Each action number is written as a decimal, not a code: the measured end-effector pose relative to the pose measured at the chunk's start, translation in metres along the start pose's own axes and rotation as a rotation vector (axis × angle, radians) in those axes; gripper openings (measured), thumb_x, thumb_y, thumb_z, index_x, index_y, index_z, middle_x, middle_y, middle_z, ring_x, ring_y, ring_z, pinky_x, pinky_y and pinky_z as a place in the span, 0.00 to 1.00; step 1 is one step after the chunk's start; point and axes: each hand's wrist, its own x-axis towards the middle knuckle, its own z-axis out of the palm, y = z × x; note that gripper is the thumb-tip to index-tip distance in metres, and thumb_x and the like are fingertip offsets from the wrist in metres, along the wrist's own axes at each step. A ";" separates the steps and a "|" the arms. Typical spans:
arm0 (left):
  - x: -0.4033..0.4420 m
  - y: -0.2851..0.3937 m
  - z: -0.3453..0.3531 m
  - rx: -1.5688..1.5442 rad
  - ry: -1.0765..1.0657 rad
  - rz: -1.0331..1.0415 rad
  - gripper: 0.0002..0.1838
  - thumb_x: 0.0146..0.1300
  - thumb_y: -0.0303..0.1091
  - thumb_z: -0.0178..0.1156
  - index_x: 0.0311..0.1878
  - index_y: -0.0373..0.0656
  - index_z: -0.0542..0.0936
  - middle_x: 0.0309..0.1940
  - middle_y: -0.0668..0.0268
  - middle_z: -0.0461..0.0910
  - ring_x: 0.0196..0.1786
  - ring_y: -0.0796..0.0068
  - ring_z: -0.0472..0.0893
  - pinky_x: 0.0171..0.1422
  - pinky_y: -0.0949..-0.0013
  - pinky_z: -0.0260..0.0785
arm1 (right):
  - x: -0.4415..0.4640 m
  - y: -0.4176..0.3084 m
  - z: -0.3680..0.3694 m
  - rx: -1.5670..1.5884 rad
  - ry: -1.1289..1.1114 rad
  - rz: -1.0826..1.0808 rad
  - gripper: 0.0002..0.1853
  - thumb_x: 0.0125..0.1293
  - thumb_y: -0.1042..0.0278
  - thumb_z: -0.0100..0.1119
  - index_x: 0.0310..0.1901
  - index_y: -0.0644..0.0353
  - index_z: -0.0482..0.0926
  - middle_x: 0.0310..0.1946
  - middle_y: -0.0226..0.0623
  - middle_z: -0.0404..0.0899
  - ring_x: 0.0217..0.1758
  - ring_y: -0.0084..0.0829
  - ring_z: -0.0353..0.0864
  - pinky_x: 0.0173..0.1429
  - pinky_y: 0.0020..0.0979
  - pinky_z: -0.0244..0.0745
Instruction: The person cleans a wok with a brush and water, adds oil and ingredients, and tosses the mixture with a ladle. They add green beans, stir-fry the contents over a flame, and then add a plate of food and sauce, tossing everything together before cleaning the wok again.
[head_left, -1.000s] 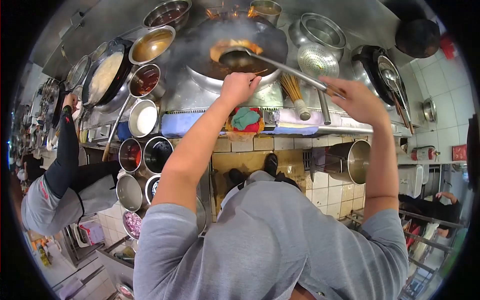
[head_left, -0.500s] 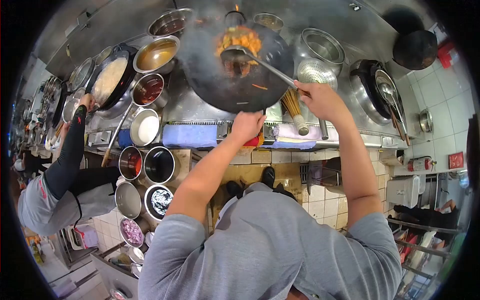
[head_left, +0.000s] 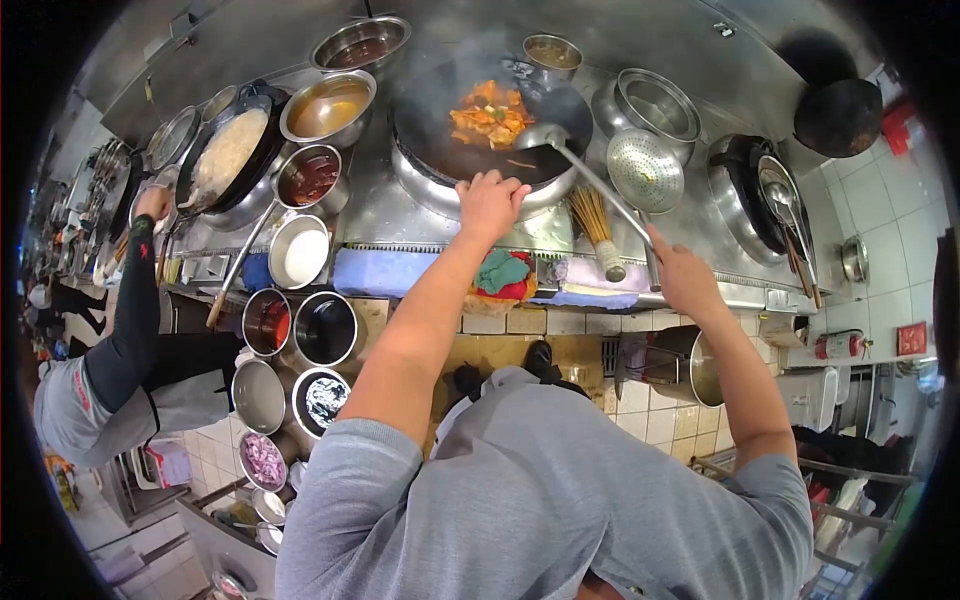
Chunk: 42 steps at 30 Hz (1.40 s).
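Note:
Steam rises from a dark wok (head_left: 430, 135) on the burner, with orange-coloured food pieces (head_left: 492, 116) gathered in its far half. My left hand (head_left: 491, 203) is closed at the wok's near rim; its palm side is hidden. My right hand (head_left: 686, 272) grips the end of a long-handled ladle (head_left: 600, 182). The ladle's bowl rests inside the wok, just right of the food. A bamboo brush (head_left: 597, 232) lies below the ladle handle, beside a perforated strainer (head_left: 645, 170). Green and red cloths (head_left: 501, 272) sit beneath my left wrist.
On the left stand a bowl of yellowish liquid (head_left: 328, 108), a pot of dark red sauce (head_left: 308, 177) and a pot of white contents (head_left: 300, 252). Farther left, a co-worker's hand (head_left: 153, 203) is beside another wok (head_left: 228, 160). A metal pot (head_left: 655, 105) stands right.
The wok has moved away from me and settled lower on the burner, with my left hand following. My right hand has drawn back rightward, taking the ladle from over the food to its right.

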 end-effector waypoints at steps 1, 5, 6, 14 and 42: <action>-0.004 0.002 0.006 -0.032 -0.032 -0.112 0.13 0.61 0.49 0.56 0.33 0.52 0.83 0.33 0.65 0.74 0.44 0.60 0.73 0.44 0.55 0.65 | 0.019 -0.001 0.012 -0.016 0.032 0.039 0.33 0.59 0.75 0.48 0.67 0.49 0.57 0.36 0.54 0.77 0.37 0.52 0.80 0.41 0.49 0.74; 0.002 -0.003 0.004 -0.098 -0.174 -0.175 0.16 0.63 0.53 0.53 0.37 0.53 0.83 0.34 0.65 0.75 0.45 0.61 0.74 0.49 0.50 0.64 | 0.101 -0.045 0.067 0.171 0.117 0.080 0.33 0.60 0.73 0.48 0.68 0.49 0.56 0.35 0.54 0.78 0.39 0.51 0.80 0.43 0.48 0.74; 0.003 -0.002 0.000 -0.088 -0.170 -0.179 0.16 0.63 0.53 0.53 0.37 0.53 0.83 0.34 0.65 0.75 0.45 0.61 0.74 0.49 0.50 0.64 | 0.116 -0.059 0.076 0.223 0.133 0.075 0.32 0.61 0.72 0.48 0.69 0.49 0.56 0.35 0.54 0.79 0.40 0.51 0.80 0.44 0.48 0.74; 0.003 0.002 -0.006 -0.009 -0.208 -0.183 0.14 0.62 0.52 0.54 0.37 0.55 0.83 0.36 0.67 0.76 0.48 0.66 0.74 0.51 0.48 0.61 | 0.077 -0.014 -0.009 0.369 -0.030 -0.158 0.27 0.63 0.63 0.52 0.65 0.53 0.64 0.39 0.49 0.80 0.43 0.51 0.78 0.50 0.44 0.72; 0.018 0.054 -0.069 -0.088 0.054 0.213 0.12 0.57 0.45 0.61 0.25 0.49 0.80 0.18 0.64 0.76 0.23 0.59 0.77 0.25 0.60 0.68 | -0.023 0.009 -0.127 0.359 -0.014 -0.179 0.25 0.54 0.72 0.57 0.57 0.49 0.75 0.30 0.44 0.80 0.32 0.41 0.79 0.40 0.35 0.72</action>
